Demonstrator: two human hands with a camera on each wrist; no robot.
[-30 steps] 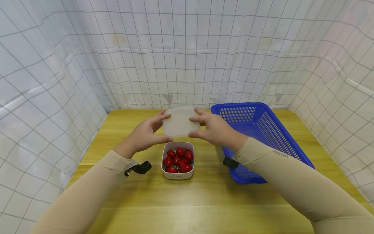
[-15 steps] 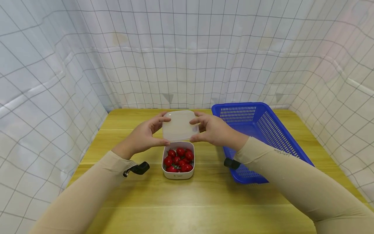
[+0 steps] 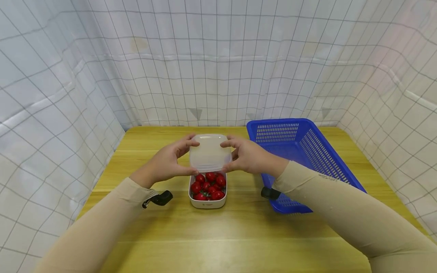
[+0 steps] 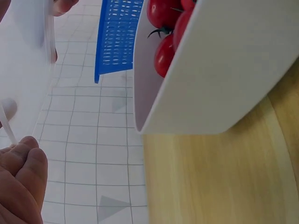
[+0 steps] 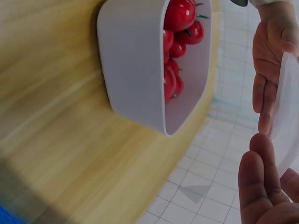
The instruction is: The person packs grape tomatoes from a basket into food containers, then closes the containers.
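A translucent white lid (image 3: 209, 153) is held between both hands, above the far part of a white square container (image 3: 207, 204). Red cherry tomatoes (image 3: 208, 187) with green stems fill the container, which stands on the table. My left hand (image 3: 170, 157) grips the lid's left side, thumb at the near corner and fingers at the far edge. On the opposite side my right hand (image 3: 250, 155) pinches it the same way. In the right wrist view the lid (image 5: 287, 116) is apart from the container (image 5: 135, 65), with a gap between them.
A blue perforated plastic basket (image 3: 285, 148) stands right of the container, partly behind the right forearm. The wooden table (image 3: 218, 242) ends at a white grid-patterned curtain (image 3: 218, 76) at the back and sides.
Both hands have brought the lid nearer and lower, so it now overlaps the container's far rim in the head view. It has also levelled from a slight tilt. Container and basket stay put.
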